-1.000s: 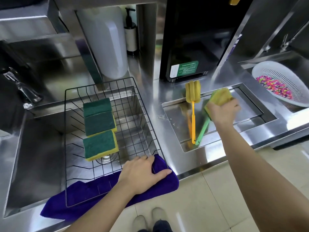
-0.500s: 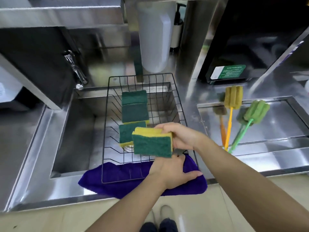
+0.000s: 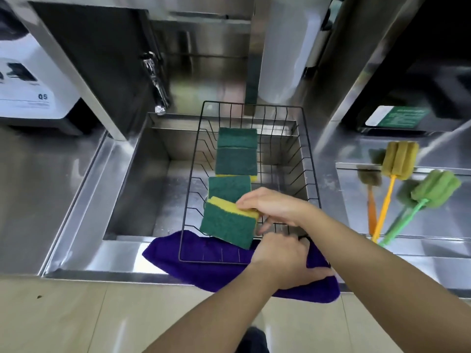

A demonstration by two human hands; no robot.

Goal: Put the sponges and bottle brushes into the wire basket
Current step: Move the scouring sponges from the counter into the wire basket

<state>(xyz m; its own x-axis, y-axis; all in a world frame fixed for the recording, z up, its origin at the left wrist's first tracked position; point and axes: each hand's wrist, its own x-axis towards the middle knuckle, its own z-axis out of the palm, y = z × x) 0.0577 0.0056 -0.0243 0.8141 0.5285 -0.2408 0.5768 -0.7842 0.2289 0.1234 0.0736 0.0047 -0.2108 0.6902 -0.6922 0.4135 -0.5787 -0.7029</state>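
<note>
A black wire basket (image 3: 309, 159) sits over the steel sink. Three green-and-yellow sponges lie in a row inside it: the far sponge (image 3: 237, 137), the middle sponge (image 3: 236, 161) and the near sponge (image 3: 228, 188). My right hand (image 3: 274, 206) grips a fourth sponge (image 3: 226, 225) by its yellow edge, tilted, low over the basket's near end. My left hand (image 3: 285, 258) rests flat on a purple cloth (image 3: 204, 268) by the basket's front right corner. A yellow bottle brush (image 3: 400, 161) and a green bottle brush (image 3: 435, 191) lie on the counter tray at right.
A steel sink (image 3: 142, 189) holds the basket, with a faucet (image 3: 155, 82) at its back left. A white cylindrical container (image 3: 288, 47) stands behind the basket. A white machine (image 3: 28, 80) is at far left, a dark appliance (image 3: 413, 72) at back right.
My right hand took a sponge from the right counter, carried it left over the basket, and has lowered it toward the near end. My left hand stayed on the cloth.
</note>
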